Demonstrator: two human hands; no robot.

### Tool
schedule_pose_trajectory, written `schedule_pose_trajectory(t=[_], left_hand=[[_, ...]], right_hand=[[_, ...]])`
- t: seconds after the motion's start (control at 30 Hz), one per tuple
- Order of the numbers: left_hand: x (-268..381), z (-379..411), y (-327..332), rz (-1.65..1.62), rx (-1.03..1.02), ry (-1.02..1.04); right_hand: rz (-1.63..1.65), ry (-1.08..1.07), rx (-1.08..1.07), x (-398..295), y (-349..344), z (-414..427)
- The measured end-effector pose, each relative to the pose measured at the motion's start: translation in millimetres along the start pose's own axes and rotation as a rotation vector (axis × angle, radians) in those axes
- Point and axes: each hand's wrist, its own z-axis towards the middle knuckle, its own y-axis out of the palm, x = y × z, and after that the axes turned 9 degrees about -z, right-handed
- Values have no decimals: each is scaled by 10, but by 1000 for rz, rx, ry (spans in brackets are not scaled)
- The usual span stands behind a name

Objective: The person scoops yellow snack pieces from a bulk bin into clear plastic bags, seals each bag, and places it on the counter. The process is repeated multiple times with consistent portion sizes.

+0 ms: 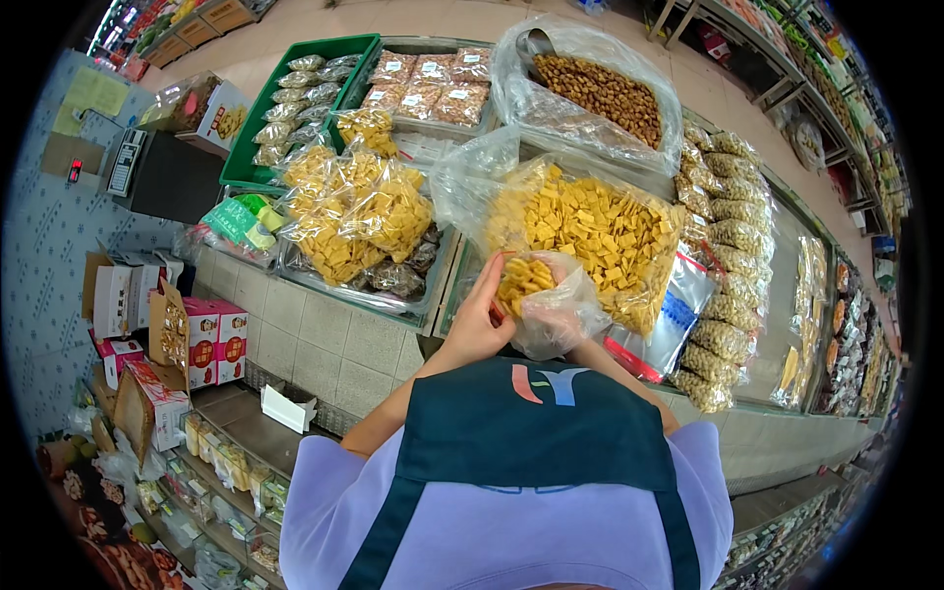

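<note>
A small clear plastic bag (528,280) of yellow square crisps is held between my hands, in front of a large open bag (601,228) of the same crisps. My left hand (479,313) closes around its left side, with a red strip at the fingers. My right hand (564,310) is inside or behind the cloudy plastic on the right, partly hidden by it. Flat empty zip bags with a red edge (627,358) lie right of my right hand. Filled bags of yellow crisps (346,214) are piled at the left.
Behind stand an open bag of brown nuggets (601,96) with a metal scoop (536,50), a tray of packed pinkish snacks (431,66) and a green tray (240,151) of small packets. Rows of bagged nuts (737,258) line the right. A scale (125,162) stands at the left.
</note>
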Motion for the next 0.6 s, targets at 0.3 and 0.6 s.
schedule_pose_trajectory(t=[0.3,0.6], left_hand=[[-125,32,-44,15,0,-2],[-133,25,-64,-27,13,-54]], right_hand=[[-79,67,-282,-100,-57,143],[637,312,-191,-341,-20,137]])
